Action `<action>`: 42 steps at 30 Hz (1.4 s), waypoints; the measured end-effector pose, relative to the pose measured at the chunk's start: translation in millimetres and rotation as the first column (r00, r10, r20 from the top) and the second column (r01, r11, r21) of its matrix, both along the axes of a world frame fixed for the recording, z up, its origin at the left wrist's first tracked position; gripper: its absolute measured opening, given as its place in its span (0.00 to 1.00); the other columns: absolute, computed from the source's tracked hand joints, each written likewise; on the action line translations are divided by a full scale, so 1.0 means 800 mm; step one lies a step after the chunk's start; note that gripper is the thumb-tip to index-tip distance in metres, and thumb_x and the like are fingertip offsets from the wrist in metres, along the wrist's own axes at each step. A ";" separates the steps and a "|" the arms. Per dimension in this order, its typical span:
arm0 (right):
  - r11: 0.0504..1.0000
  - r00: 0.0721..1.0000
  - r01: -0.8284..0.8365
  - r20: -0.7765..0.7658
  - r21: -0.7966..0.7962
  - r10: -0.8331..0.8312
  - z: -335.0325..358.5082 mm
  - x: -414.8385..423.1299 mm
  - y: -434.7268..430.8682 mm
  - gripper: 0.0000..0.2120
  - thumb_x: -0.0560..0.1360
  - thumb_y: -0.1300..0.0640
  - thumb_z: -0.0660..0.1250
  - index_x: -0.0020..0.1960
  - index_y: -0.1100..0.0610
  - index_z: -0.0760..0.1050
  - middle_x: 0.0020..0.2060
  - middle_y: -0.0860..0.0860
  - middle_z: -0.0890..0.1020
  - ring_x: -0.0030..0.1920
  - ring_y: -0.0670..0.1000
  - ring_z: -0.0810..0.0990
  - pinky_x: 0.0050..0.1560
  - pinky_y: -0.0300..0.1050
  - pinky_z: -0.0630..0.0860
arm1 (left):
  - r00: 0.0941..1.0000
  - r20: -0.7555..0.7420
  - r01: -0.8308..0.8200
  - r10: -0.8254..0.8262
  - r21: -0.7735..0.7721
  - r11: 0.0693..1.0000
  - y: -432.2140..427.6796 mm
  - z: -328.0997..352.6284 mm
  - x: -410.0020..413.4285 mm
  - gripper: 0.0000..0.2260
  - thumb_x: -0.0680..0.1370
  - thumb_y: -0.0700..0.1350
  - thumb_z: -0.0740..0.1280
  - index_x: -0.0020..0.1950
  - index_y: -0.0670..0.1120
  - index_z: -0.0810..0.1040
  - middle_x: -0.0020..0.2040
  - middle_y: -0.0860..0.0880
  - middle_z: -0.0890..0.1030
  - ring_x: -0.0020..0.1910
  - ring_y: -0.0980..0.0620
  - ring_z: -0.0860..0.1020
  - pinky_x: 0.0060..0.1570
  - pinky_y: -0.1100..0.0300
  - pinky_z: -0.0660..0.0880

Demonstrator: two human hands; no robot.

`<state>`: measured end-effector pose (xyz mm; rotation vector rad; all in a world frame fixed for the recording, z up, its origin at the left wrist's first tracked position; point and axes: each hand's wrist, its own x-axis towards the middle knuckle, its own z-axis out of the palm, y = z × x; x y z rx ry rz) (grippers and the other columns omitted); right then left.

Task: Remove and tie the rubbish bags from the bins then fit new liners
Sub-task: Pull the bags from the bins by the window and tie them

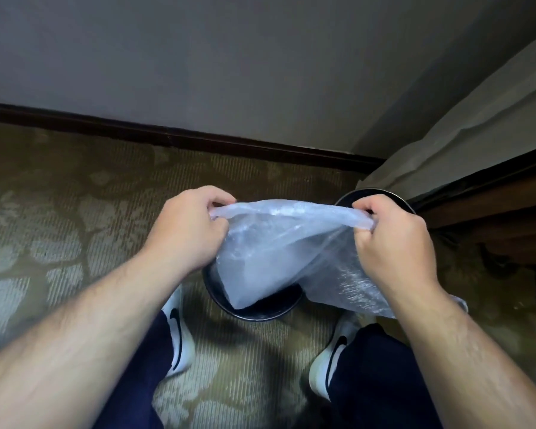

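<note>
Two hands on one bag, that's basically the whole shot from my end of the feed. The left hand [189, 230] and right hand [393, 243] each have fingers curled tight round a bunched bit of the clear liner [279, 243]'s top edge, held well apart so the mouth is stretched into a flat line. My guess at the reason: pulling the edge taut is how you get thin film to open up, and it keeps the bottom hanging straight down.

That hanging end dips inside the near bin [251, 314], a round black one sitting on the floor between the two white shoes [180, 335]. One loose flap trails out to the right, under the right wrist. The bag looks empty to me (so I'd call it a fresh one going in, not rubbish coming out, but that's a judgement). Nothing is folded over the rim yet.

A far bin [375, 195], same black, sits further back on the right, half hidden behind the right hand, so I can't tell if it's lined.

Floor is olive carpet [75, 212] with a pale floral pattern. Dark skirting board [198, 137] runs under a plain grey wall [229, 57]; a beige curtain [477, 134] hangs at far right above some dark wooden furniture [492, 212].
</note>
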<state>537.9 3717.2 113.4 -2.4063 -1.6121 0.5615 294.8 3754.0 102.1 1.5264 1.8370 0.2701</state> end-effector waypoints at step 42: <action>0.988 0.975 -0.151 -0.165 -0.016 0.146 0.017 -0.023 -0.002 0.14 0.78 0.60 0.60 0.55 0.46 0.80 0.39 0.46 0.81 0.40 0.51 0.78 0.41 0.50 0.77 | 0.889 -0.282 0.448 -0.362 0.366 0.816 -0.012 0.013 0.021 0.02 0.73 0.48 0.67 0.44 0.53 0.76 0.41 0.54 0.76 0.43 0.48 0.75 0.45 0.56 0.66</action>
